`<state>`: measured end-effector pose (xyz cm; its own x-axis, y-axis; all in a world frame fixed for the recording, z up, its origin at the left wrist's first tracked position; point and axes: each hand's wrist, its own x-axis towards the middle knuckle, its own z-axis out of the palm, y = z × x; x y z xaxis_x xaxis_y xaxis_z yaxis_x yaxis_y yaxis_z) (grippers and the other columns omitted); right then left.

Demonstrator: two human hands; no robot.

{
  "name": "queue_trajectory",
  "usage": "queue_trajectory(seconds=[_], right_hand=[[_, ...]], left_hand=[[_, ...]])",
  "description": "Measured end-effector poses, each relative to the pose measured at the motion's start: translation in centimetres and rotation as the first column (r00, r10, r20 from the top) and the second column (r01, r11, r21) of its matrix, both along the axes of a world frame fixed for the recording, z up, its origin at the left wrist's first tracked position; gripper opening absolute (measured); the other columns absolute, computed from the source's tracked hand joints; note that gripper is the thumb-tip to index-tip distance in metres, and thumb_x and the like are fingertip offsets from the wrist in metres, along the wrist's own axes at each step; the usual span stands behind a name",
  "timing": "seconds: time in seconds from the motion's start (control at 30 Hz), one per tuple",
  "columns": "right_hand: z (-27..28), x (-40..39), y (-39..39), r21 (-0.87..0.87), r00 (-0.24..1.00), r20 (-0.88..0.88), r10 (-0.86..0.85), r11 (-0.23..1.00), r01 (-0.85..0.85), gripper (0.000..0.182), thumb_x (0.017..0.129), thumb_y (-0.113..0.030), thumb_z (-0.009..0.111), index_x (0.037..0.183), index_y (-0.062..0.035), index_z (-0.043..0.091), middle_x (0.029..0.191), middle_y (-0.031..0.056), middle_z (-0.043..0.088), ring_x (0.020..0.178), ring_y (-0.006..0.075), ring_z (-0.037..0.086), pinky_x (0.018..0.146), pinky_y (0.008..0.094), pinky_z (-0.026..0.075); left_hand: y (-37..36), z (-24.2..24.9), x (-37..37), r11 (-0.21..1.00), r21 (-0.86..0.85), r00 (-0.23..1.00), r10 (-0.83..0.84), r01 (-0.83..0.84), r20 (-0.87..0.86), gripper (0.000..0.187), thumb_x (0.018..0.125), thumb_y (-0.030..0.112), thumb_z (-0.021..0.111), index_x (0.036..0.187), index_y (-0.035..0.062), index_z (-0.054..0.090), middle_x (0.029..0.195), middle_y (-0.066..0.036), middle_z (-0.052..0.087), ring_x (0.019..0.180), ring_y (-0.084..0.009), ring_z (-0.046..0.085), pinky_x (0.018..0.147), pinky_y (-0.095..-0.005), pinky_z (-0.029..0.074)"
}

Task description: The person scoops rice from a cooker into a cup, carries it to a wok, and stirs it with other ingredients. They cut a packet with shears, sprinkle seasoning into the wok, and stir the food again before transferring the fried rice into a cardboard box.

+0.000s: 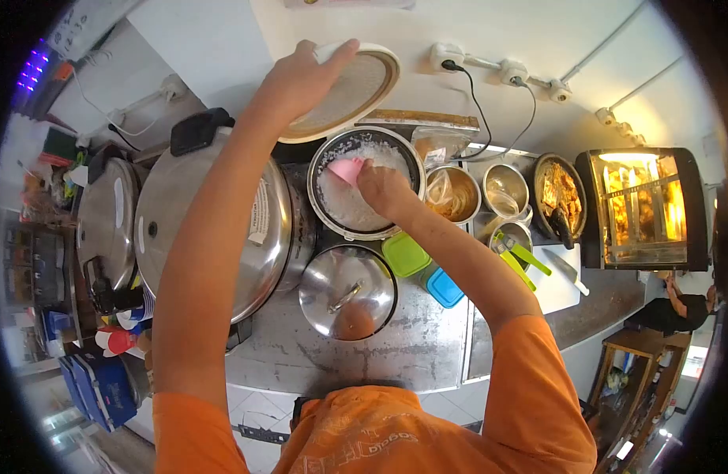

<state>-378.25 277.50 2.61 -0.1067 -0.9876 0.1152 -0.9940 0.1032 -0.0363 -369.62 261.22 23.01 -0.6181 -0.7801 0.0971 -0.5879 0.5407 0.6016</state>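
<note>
My left hand (305, 83) grips the rim of a round, pale lid (356, 88), held tilted up behind a pot of white rice. Below it, my right hand (382, 189) is closed around a pink scoop (346, 171), whose wide end rests in the rice (352, 207). The rice lies loose inside the round pot (315, 215), with some grains stuck to its dark inner wall. Most of the scoop's handle is hidden by my fingers.
Two large steel pressure cookers (210, 213) stand left. A shiny steel lid (348, 292) lies in front, beside green (406, 253) and blue (444, 287) containers. Rightward are steel bowls (506, 189), a knife (565, 268) on a white board, and a lit glass warmer (640, 207). Another person (672, 312) stands far right.
</note>
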Motion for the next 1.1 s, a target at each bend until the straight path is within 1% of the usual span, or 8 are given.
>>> queue_trajectory(seconds=[0.17,0.27,0.53,0.67,0.93,0.97,1.03,1.1], right_hand=[[-0.9,1.7,0.4,0.0,0.988,0.124,-0.091,0.996,0.091,0.018,0.09,-0.011,0.049,0.09,0.0005,0.062,0.073,0.0169,0.068,0.068,0.034,0.07,0.058,0.0396,0.058],[-1.3,1.7,0.2,-0.015,0.996,0.082,0.038,0.999,-0.036,0.018,0.089,-0.012,0.05,0.088,-0.0009,0.064,0.081,0.0189,0.069,0.071,0.0336,0.07,0.058,0.0408,0.058],[-0.6,0.1,-1.6,0.441,0.946,0.317,-0.063,0.893,-0.088,0.023,0.077,-0.013,0.058,0.091,0.0015,0.069,0.096,0.0214,0.07,0.095,0.036,0.068,0.082,0.0424,0.055],[-0.3,-0.4,-1.8,0.442,0.957,0.29,0.026,0.883,-0.158,0.024,0.08,-0.015,0.058,0.093,0.0018,0.069,0.095,0.0219,0.07,0.094,0.0361,0.068,0.08,0.0425,0.055],[3.3,-4.6,-2.0,0.612,0.784,0.572,-0.243,0.763,-0.21,0.021,0.079,-0.017,0.061,0.081,0.0003,0.072,0.072,0.0212,0.069,0.073,0.0322,0.07,0.066,0.0378,0.054],[2.4,-5.7,-2.2,0.612,0.783,0.572,-0.244,0.763,-0.209,0.021,0.079,-0.017,0.061,0.081,0.0003,0.072,0.072,0.0212,0.069,0.073,0.0322,0.07,0.066,0.0378,0.054],[-0.4,-7.5,-2.5,0.198,0.958,0.254,0.132,0.963,-0.185,0.018,0.083,-0.017,0.06,0.083,-0.0044,0.074,0.071,0.0201,0.068,0.074,0.0276,0.071,0.061,0.0383,0.053],[-2.2,-7.2,-1.9,0.099,0.968,0.137,0.208,0.97,-0.223,0.018,0.085,-0.017,0.06,0.085,-0.0064,0.074,0.074,0.0184,0.069,0.076,0.0262,0.071,0.06,0.0382,0.054]], left_hand=[[0.5,-0.2,-0.1,0.997,0.023,0.996,-0.07,0.069,0.062,0.099,0.084,0.075,0.049,0.135,-0.0097,0.043,0.1,-0.025,0.068,0.103,-0.0361,0.066,0.09,-0.0411,0.049],[1.1,-0.5,-0.1,0.998,0.01,0.997,-0.064,0.063,0.047,0.1,0.084,0.075,0.05,0.134,-0.0105,0.043,0.097,-0.024,0.068,0.1,-0.0364,0.067,0.089,-0.0408,0.05],[2.7,-0.4,-0.4,0.999,-0.015,0.995,-0.042,0.044,0.093,0.1,0.084,0.074,0.049,0.134,-0.0123,0.042,0.114,-0.033,0.062,0.112,-0.0422,0.061,0.096,-0.0436,0.047],[3.3,-0.6,-0.5,0.997,-0.058,0.997,-0.039,0.043,0.072,0.098,0.086,0.073,0.049,0.135,-0.0115,0.04,0.116,-0.035,0.06,0.114,-0.0438,0.059,0.097,-0.0446,0.046],[3.8,-0.2,-0.9,0.995,-0.051,0.99,-0.078,0.084,0.114,0.096,0.086,0.073,0.049,0.134,-0.0105,0.041,0.115,-0.035,0.06,0.112,-0.0452,0.059,0.096,-0.0457,0.046],[3.7,-0.2,-0.7,0.995,-0.052,0.989,-0.08,0.087,0.124,0.096,0.086,0.072,0.049,0.134,-0.0104,0.041,0.115,-0.035,0.061,0.112,-0.0449,0.06,0.096,-0.0457,0.047],[3.2,0.0,-0.3,0.996,-0.042,0.989,-0.072,0.078,0.128,0.096,0.086,0.072,0.049,0.133,-0.0105,0.042,0.113,-0.035,0.061,0.111,-0.0445,0.06,0.095,-0.0455,0.047],[2.9,0.5,0.0,0.997,-0.032,0.989,-0.07,0.075,0.131,0.095,0.086,0.072,0.049,0.133,-0.0106,0.042,0.112,-0.034,0.062,0.11,-0.0441,0.061,0.094,-0.0452,0.048]])
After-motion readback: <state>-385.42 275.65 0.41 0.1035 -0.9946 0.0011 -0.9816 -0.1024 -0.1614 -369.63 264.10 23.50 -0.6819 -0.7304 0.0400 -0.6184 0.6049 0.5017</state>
